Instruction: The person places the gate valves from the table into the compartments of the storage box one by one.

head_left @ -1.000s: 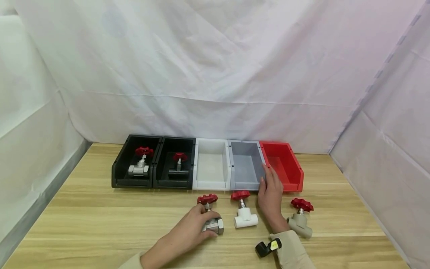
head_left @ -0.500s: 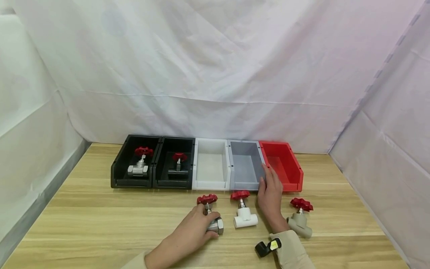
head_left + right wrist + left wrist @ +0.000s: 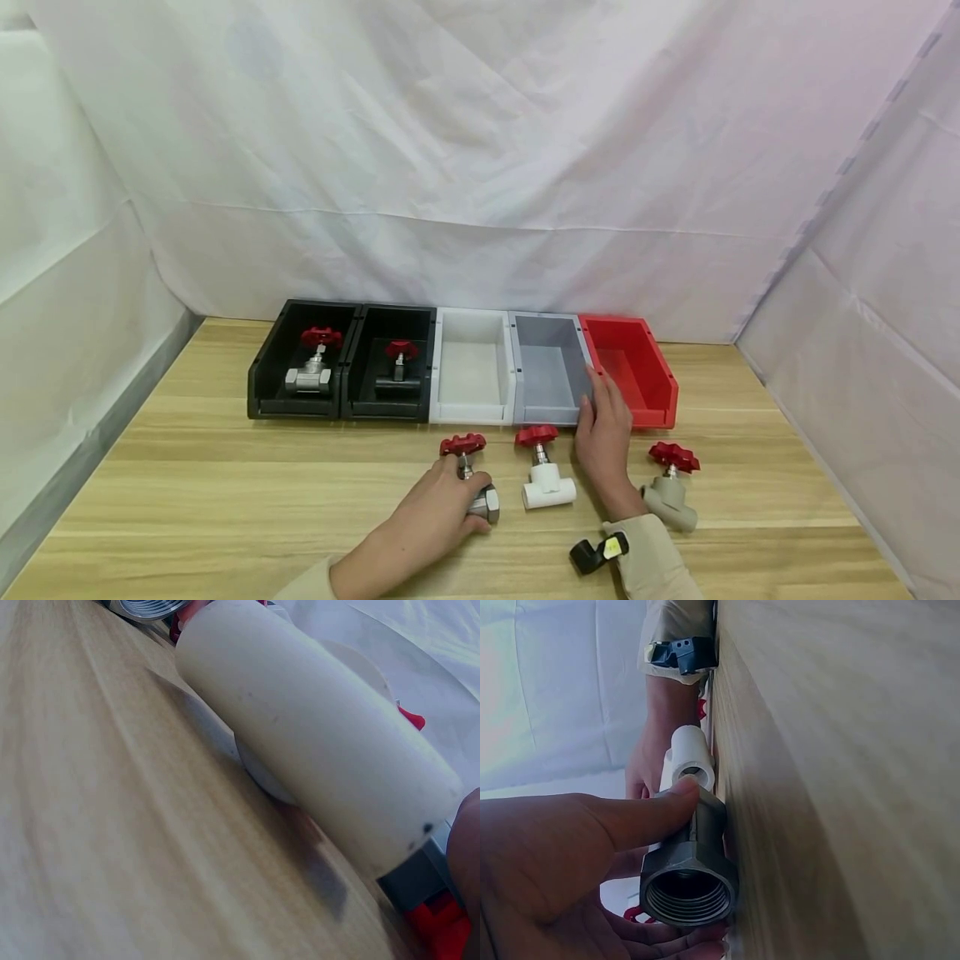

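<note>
My left hand (image 3: 427, 521) grips the body of a silver metal valve (image 3: 486, 503) with a red handwheel; the valve lies on the table. In the left wrist view the thumb lies along the threaded metal valve (image 3: 686, 862), fingers around its other side. My right hand (image 3: 606, 442) rests with extended fingers at the front of the grey bin (image 3: 551, 414), beside the red bin (image 3: 651, 417). Between the hands lies a white plastic valve (image 3: 549, 487), also red-wheeled. Its white pipe body (image 3: 315, 735) fills much of the right wrist view.
A left black bin (image 3: 296, 408) holds a silver valve (image 3: 309, 379); the second black bin (image 3: 386, 410) holds a dark valve (image 3: 399, 383). A white bin (image 3: 472, 412) follows. Right of my forearm lies a beige valve (image 3: 670, 502). White cloth (image 3: 480, 167) hangs behind the table.
My left hand shifts slightly right around the silver valve, which stays in place. The right hand holds still.
</note>
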Tool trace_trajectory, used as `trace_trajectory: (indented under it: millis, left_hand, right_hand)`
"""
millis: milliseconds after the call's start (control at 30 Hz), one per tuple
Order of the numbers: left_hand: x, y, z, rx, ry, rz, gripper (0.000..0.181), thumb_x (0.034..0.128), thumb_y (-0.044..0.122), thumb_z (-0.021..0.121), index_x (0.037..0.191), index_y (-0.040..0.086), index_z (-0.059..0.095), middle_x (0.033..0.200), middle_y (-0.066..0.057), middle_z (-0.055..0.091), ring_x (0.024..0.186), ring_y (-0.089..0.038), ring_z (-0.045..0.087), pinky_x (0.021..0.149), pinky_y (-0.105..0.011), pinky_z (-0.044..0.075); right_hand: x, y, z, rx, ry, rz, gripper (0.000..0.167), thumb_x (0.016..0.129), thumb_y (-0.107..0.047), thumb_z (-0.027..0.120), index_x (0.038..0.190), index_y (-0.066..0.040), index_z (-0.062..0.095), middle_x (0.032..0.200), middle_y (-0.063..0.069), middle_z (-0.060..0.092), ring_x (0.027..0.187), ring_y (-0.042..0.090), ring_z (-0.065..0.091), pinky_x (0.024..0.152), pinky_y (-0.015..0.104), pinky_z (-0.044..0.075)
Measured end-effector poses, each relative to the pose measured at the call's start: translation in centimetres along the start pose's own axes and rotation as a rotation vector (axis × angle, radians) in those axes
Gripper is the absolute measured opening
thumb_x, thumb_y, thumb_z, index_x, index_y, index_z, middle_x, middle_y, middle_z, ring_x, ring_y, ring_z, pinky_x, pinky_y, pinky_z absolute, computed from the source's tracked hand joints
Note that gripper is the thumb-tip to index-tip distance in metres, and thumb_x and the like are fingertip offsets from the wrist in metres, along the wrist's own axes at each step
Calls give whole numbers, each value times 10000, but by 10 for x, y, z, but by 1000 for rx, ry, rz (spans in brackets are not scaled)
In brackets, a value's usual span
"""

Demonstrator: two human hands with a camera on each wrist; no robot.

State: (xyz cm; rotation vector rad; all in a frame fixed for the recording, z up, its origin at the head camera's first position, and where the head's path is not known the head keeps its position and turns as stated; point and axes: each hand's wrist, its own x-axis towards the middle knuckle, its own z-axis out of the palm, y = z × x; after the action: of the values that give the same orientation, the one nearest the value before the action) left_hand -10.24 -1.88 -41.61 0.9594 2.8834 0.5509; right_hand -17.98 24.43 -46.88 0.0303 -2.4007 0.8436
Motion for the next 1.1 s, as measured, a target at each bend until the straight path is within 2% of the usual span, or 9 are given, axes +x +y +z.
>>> trace_trajectory:
  millis: [500, 833, 1100]
  left_hand:
    - [0, -2, 3, -10, 3, 2, 437, 785, 418, 760, 1106, 137, 663, 937, -107, 574, 841, -179, 527, 746, -322, 481]
    - [-3, 0, 5, -58, 49, 3, 435, 766, 383, 781, 1103, 132, 668, 923, -110, 563, 828, -181, 517, 728, -323, 475]
    - [-3, 0, 5, -56, 62, -2, 434, 770, 374, 785, 1104, 124, 663, 931, -128, 564, 830, -190, 521, 721, -323, 475]
  right_hand:
    - [-1, 0, 1, 0, 7, -19, 580, 915, 9, 592, 1447, -141, 416, 1423, 160, 397, 1252, 358, 390, 993, 583, 281]
    - [0, -1, -1, 9, 9, -21, 593, 899, 17, 611, 1439, -143, 427, 1423, 155, 400, 1259, 354, 388, 991, 588, 279]
    - [1, -2, -1, 12, 11, -21, 585, 903, 19, 605, 1439, -138, 430, 1417, 163, 405, 1249, 358, 395, 990, 590, 279]
